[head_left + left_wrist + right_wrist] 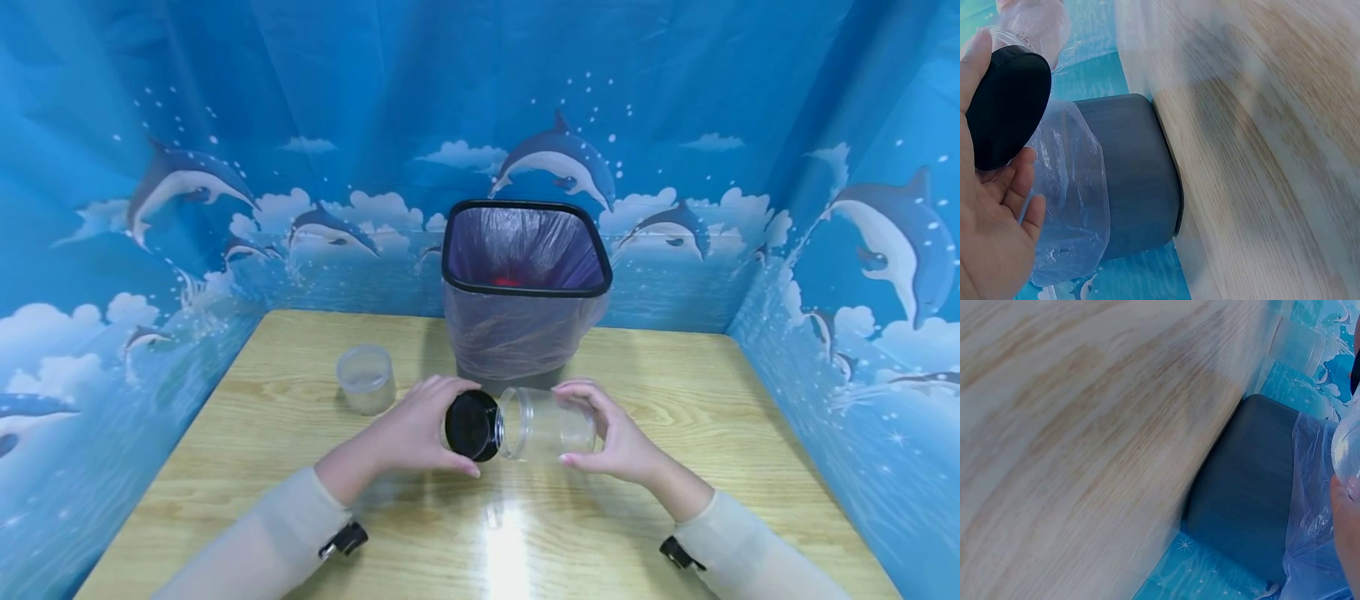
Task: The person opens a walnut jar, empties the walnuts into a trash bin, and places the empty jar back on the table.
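A black round lid (pixel 471 426) is gripped between the thumb and fingers of my left hand (pixel 424 426). My right hand (pixel 613 435) holds a clear plastic jar (pixel 551 423) on its side, its mouth facing the lid. Lid and jar mouth meet or nearly so; whether they are threaded together I cannot tell. From the left wrist view, the lid's flat black top (pixel 1011 109) faces the camera, with the jar partly hidden behind it. Only a sliver of the jar (pixel 1349 447) and a bit of the right hand appear in the right wrist view.
Behind the hands stands a dark bin (pixel 525 333) lined with a translucent bag, something red inside it. A small clear cup-like container (pixel 366 382) sits on the wooden table (pixel 285 400) left of the bin. Blue dolphin-print curtains (pixel 360 100) border the table on three sides.
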Motion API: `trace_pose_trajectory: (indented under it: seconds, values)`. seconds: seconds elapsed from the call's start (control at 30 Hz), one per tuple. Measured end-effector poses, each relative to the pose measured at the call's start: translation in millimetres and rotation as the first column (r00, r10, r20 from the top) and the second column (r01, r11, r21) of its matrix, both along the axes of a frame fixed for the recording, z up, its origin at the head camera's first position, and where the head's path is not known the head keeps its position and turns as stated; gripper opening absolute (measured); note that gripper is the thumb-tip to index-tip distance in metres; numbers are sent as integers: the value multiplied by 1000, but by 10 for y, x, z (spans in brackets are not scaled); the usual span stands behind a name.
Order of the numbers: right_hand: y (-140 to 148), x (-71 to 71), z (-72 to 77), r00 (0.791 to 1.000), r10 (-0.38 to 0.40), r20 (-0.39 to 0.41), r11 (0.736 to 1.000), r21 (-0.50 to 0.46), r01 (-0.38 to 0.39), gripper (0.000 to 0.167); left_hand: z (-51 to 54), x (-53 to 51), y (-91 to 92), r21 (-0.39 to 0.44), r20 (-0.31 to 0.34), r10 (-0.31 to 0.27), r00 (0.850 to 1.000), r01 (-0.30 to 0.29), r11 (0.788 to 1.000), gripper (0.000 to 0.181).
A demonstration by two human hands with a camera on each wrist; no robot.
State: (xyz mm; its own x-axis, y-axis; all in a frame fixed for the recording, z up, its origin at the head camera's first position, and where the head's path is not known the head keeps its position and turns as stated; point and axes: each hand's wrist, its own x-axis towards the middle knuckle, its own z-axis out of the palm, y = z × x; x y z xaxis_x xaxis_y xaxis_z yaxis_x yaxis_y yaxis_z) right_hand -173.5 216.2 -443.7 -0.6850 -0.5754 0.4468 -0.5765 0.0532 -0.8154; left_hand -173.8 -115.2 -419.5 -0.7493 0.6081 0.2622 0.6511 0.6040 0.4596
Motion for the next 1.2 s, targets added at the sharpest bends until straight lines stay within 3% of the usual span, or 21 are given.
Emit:
trace_pose_trajectory:
  seconds: [0.6,0.83,1.2]
  values:
    - [-52,-11,-24,999,35,0,999,3,-35,84,42,62,87,48,73,30,997,-33,998,104]
    - [-91,-2,-2,999,40,-11,999,4,-40,83,60,67,139,73,39,15,999,-18,997,104]
    - [-109,-10,-17,1000,29,-3,1000,6,-29,82,68,98,239,47,-26,70,997,-69,996,108]
